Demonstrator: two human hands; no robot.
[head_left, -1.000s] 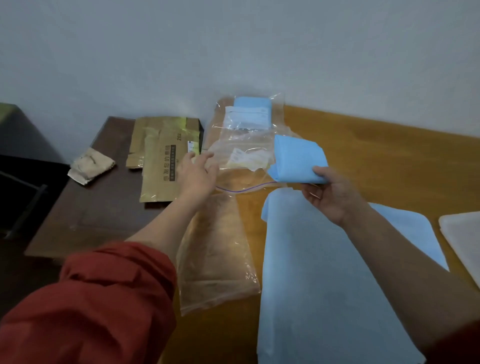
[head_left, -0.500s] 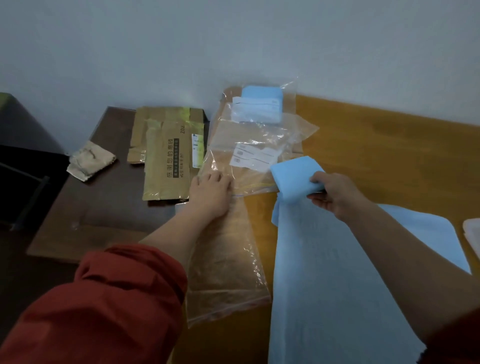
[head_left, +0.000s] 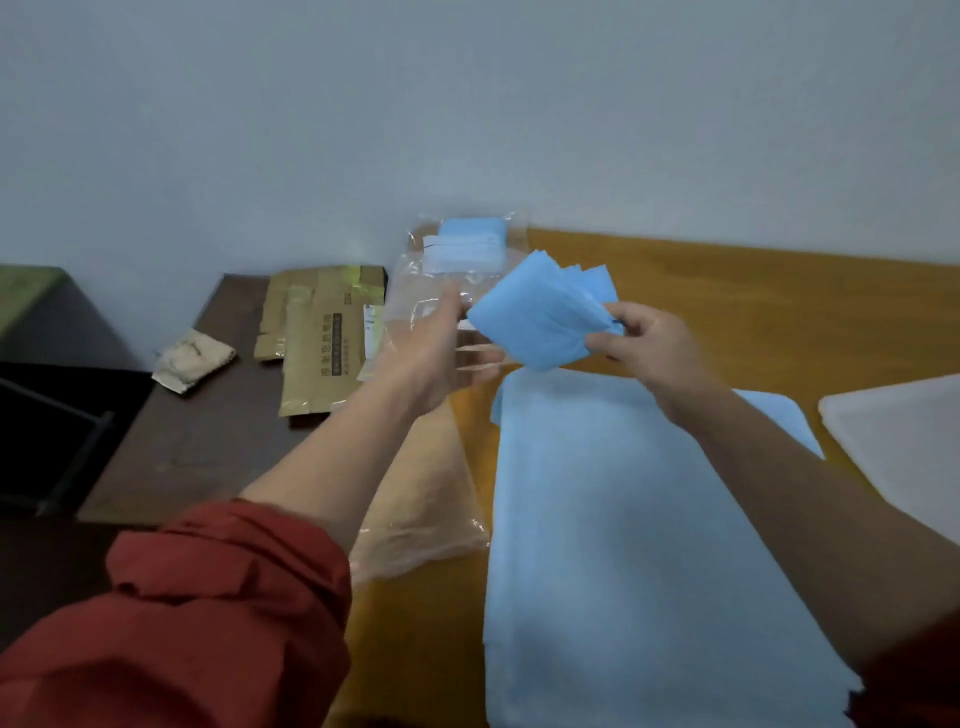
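The head camera looks down at a yellow table (head_left: 753, 296) by a wall. At the back of it lies a see-through back bag (head_left: 511, 234) with a stack of blue cloths and a white label inside.

In front of that, the left hand (head_left: 434, 348) holds up a clear bag (head_left: 415, 291). The thumb is on top and the fingers are under the plastic, so it looks like a pinch. The right hand (head_left: 649, 348) grips a folded blue cloth (head_left: 540, 319) by its right corner. The cloth is in the air between the two hands, and its left tip is right at the clear bag. Its back corners fan out a little.

Under the hands a big blue sheet (head_left: 597, 519) lies flat. A flat bag (head_left: 421, 493) lies just left of it, partly under the left arm. On a dark table (head_left: 197, 431) to the left sit a brown flat box (head_left: 322, 338) and a crumpled paper (head_left: 192, 358).

The picture is blurry around the hands, so I cannot tell what is inside the clear bag. A white sheet (head_left: 904, 447) is cut off at the right edge. A red sleeve (head_left: 208, 597) hides the near left corner.

Half a second ago the left hand lay flat on the bags on the table, and the cloth was down low at the top of the big sheet. Now both hands are up higher.
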